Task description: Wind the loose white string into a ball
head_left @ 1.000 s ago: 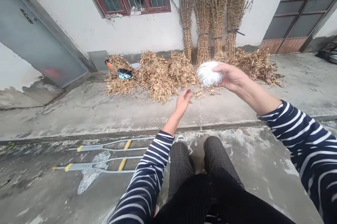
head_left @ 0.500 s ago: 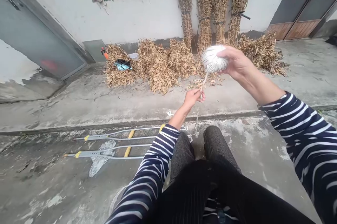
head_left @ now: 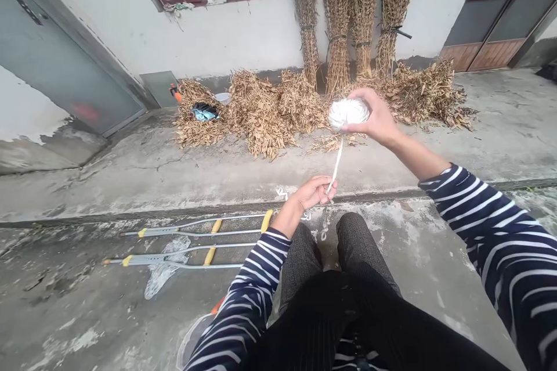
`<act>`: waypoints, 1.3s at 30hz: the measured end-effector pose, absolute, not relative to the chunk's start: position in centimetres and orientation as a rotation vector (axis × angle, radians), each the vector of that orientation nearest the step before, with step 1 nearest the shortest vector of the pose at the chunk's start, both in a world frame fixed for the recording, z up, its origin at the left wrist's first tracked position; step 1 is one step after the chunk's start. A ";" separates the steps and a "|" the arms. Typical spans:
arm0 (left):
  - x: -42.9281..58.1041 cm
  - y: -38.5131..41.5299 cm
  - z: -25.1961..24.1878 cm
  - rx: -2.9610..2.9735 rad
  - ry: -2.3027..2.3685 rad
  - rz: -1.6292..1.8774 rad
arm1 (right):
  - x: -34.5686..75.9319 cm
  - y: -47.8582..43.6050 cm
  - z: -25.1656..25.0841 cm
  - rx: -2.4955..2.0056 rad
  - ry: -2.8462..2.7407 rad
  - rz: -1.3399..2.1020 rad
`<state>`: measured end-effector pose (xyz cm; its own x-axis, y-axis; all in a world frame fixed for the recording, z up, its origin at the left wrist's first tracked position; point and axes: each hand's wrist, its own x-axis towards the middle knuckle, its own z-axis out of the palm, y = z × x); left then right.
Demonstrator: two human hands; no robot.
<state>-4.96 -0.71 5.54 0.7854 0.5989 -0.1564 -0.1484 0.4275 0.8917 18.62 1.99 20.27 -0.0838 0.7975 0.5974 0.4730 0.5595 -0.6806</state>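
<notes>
In my right hand (head_left: 375,118) I hold a ball of white cord (head_left: 347,113), thumb on the near side and fingers over the top. A strand of the cord (head_left: 337,161) runs down from the ball to my left hand (head_left: 317,191), which pinches it between thumb and fingers. My left hand is lower and nearer to me than the ball. Loose white cord (head_left: 324,229) lies on the ground by my knees, and another bit (head_left: 282,193) rests on the concrete step's edge.
A pair of crutches (head_left: 211,255) with yellow grips lies at the left over a clear plastic bag (head_left: 163,281). Heaps of dried plants (head_left: 261,110) line the wall, with tied stalk bundles (head_left: 337,57) standing behind. Part of a round container (head_left: 191,333) shows beside my left sleeve.
My left hand has moved down and toward me, and the strand between my hands is longer. The ball has turned and dropped slightly in my right hand.
</notes>
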 end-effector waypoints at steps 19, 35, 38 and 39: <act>-4.3 -2.4 11.0 0.793 0.536 0.816 | 15.1 -1.5 9.9 -0.951 -1.929 0.875; -7.1 -2.2 7.1 1.077 0.586 0.589 | 19.0 -0.9 15.0 -1.257 -1.972 -0.053; -7.4 -1.1 5.6 1.162 0.636 0.580 | 18.4 -1.9 18.9 -1.386 -2.021 -0.290; -7.4 -0.7 5.2 1.190 0.653 0.568 | 18.1 -2.2 20.3 -1.420 -2.043 -0.345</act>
